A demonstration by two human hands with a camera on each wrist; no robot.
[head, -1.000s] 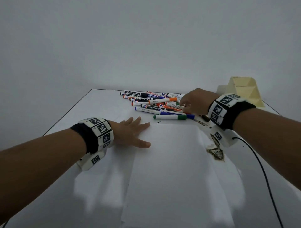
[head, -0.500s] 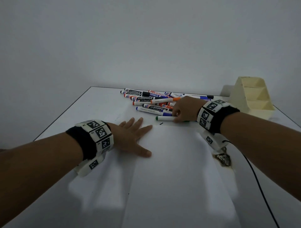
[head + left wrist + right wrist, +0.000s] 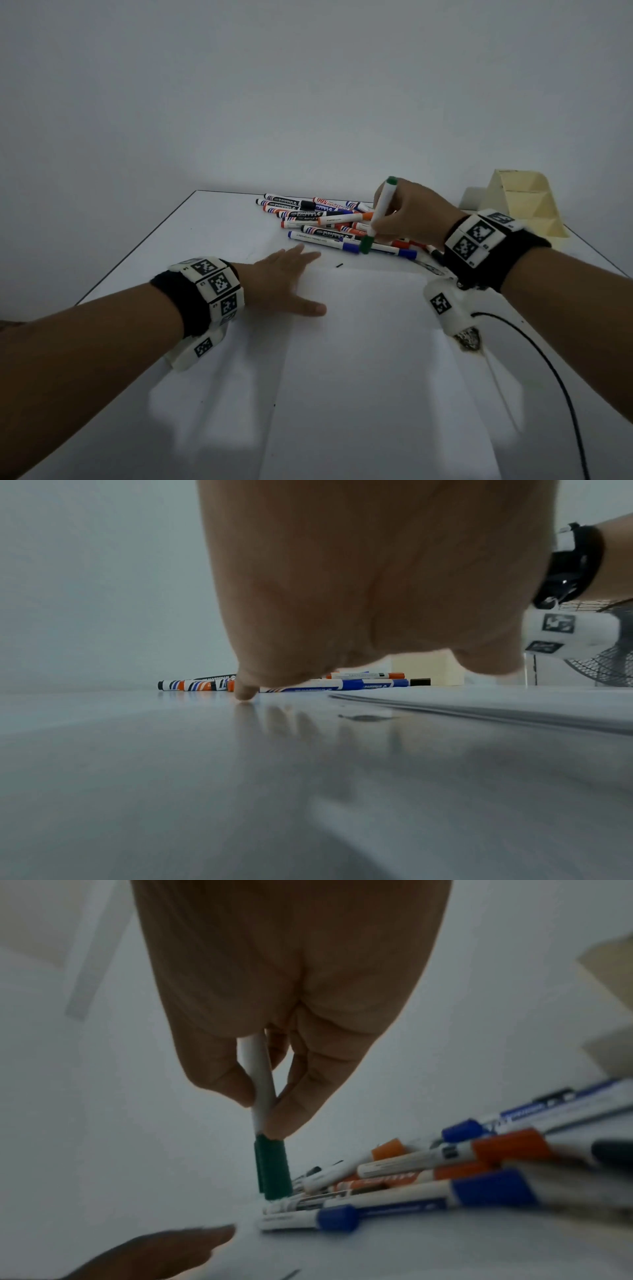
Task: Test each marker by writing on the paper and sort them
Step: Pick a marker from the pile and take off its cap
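- The right hand (image 3: 409, 214) pinches the green marker (image 3: 378, 214) near-upright, cap still on, above the marker pile (image 3: 329, 219) at the desk's far side.
- The left hand (image 3: 284, 284) lies flat, fingers spread, on the paper's (image 3: 359, 342) far-left corner.
- Best bet: keep that paper pinned, pop the cap, scribble.
- White desk (image 3: 212, 233), plain grey wall, cream organizer (image 3: 520, 202) far right.

- surface (image 3: 171, 777): smooth, glossy, mirrors the fingers (image 3: 245, 693)
- paper (image 3: 359, 342): matt white
- green marker (image 3: 378, 214): smooth plastic barrel
- organizer (image 3: 520, 202): matt cream plastic
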